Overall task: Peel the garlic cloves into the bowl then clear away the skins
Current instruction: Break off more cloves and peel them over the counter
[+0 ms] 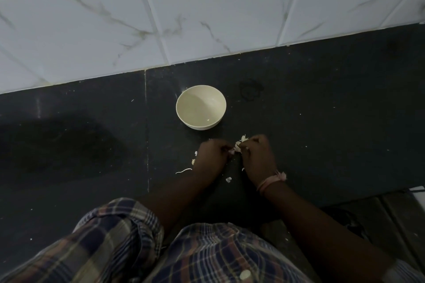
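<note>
Head view showed your left hand (210, 156) and right hand (257, 156) pinching one garlic clove (236, 148) near the bowl (184, 112) — bowl looked empty, skins (228, 179) still on the counter (322, 110) — most work remained.

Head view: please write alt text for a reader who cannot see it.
Two hands, the left hand and the right hand, pinch a garlic clove between them just in front of an empty cream bowl on a dark counter. Bits of garlic skin lie scattered around the hands; white marbled tiles rise behind.
</note>
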A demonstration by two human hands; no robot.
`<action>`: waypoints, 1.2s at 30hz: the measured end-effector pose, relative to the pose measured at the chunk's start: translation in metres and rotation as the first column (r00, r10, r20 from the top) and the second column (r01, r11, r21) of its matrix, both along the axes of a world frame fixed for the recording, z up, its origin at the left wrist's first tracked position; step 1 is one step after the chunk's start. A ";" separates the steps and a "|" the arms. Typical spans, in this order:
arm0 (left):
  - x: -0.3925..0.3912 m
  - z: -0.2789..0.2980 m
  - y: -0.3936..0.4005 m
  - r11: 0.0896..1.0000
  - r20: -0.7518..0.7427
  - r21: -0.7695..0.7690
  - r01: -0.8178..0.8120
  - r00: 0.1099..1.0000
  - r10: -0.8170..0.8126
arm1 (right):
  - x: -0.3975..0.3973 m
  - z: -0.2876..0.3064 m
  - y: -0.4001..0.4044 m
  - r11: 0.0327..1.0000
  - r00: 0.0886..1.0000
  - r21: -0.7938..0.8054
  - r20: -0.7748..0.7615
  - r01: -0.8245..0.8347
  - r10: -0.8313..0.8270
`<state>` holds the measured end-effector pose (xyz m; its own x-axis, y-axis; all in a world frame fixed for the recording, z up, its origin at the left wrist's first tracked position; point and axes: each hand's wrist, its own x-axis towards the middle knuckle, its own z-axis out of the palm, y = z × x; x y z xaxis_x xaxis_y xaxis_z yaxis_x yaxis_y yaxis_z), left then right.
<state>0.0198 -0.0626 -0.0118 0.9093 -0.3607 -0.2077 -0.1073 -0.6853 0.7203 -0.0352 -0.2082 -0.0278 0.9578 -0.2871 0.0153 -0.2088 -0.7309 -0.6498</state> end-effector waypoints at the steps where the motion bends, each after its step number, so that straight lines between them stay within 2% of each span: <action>1: 0.002 0.000 0.001 0.999 -0.018 -0.032 -0.030 0.999 0.030 | 0.001 -0.003 -0.003 1.000 1.000 -0.001 0.009 0.010 -0.010; 5: -0.002 -0.004 0.008 0.971 -0.142 -0.152 -0.186 0.976 0.165 | -0.001 -0.008 -0.001 0.999 0.999 -0.038 0.045 0.000 0.002; 7: -0.007 -0.009 0.019 0.946 -0.130 -0.170 -0.275 0.958 0.256 | -0.009 -0.010 0.007 0.996 0.998 -0.087 0.052 -0.031 0.035; 9: -0.011 -0.011 0.030 0.963 -0.093 -0.114 -0.246 0.967 0.236 | -0.017 -0.013 0.014 0.991 0.998 -0.118 0.000 -0.055 0.055; 13: -0.011 -0.006 0.032 0.998 -0.026 0.004 -0.057 0.998 0.057 | -0.024 -0.020 0.019 0.991 0.998 -0.118 -0.042 -0.060 0.055; 17: 0.001 -0.001 0.017 0.990 0.047 0.089 0.108 0.993 -0.112 | -0.024 -0.017 0.019 1.000 0.999 -0.027 -0.045 0.011 -0.012; 20: 0.006 -0.002 0.012 0.972 0.046 0.159 0.173 0.982 -0.183 | -0.022 -0.017 0.017 0.997 0.998 -0.062 -0.046 0.036 -0.039; 28: -0.005 -0.004 0.019 0.992 0.064 0.126 0.031 0.997 -0.039 | -0.016 -0.014 0.007 0.996 0.991 -0.029 -0.102 0.079 -0.082; 32: -0.014 -0.004 0.027 0.982 0.006 0.190 0.020 1.000 -0.021 | -0.022 -0.009 0.006 0.996 0.981 -0.079 -0.184 0.040 -0.054; 36: -0.019 -0.003 0.037 0.960 0.029 0.279 0.028 0.999 -0.037 | -0.043 -0.010 0.025 0.992 0.982 -0.114 -0.187 -0.055 0.033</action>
